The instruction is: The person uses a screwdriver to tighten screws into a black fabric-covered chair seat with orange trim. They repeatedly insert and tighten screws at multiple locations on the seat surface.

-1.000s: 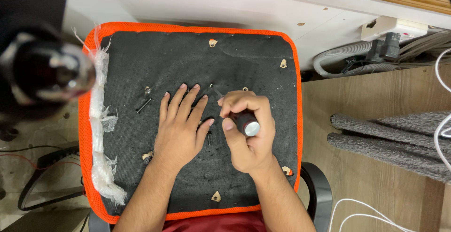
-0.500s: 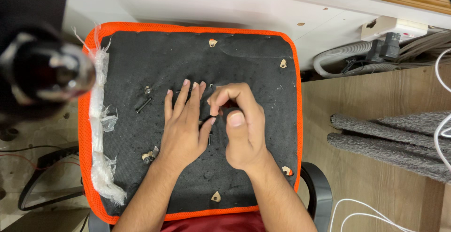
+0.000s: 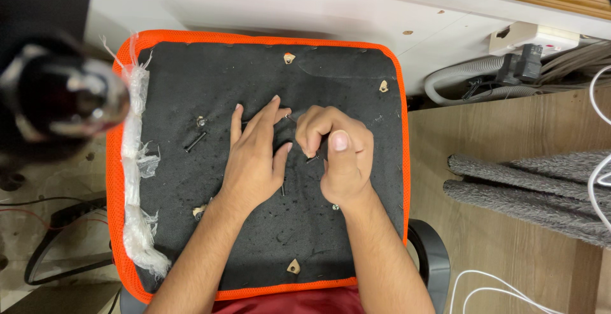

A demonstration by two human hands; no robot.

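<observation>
While the left hand [image 3: 253, 161] lies flat and open on the black underside of an upturned chair seat [image 3: 356, 85], fingers spread and pressing the fabric, the right hand [image 3: 334, 158] is curled closed beside it, thumb up, pinching something small and dark at its fingertips. It looks like the short end of a hex key [image 3: 313, 159], though the fist hides most of it and I cannot tell for sure. The two hands are nearly touching, the work sitting right between the left fingertips and the right knuckles.

Off to the outer side of the left hand lie a loose black bolt [image 3: 195, 141] and a small washer [image 3: 201, 122], apart from each other on the cloth. Just below the heel of the right hand is a tiny bright screw [image 3: 335, 207]. Beyond the bolt, frayed white webbing [image 3: 137, 161] hangs along the orange mesh rim [image 3: 114, 180].

From where I stand, the risk is a slip: with so little of the tool gripped, a hard turn could pop it free and jab the left fingers. The loose hardware could also roll off the edge if the seat gets nudged.
</observation>
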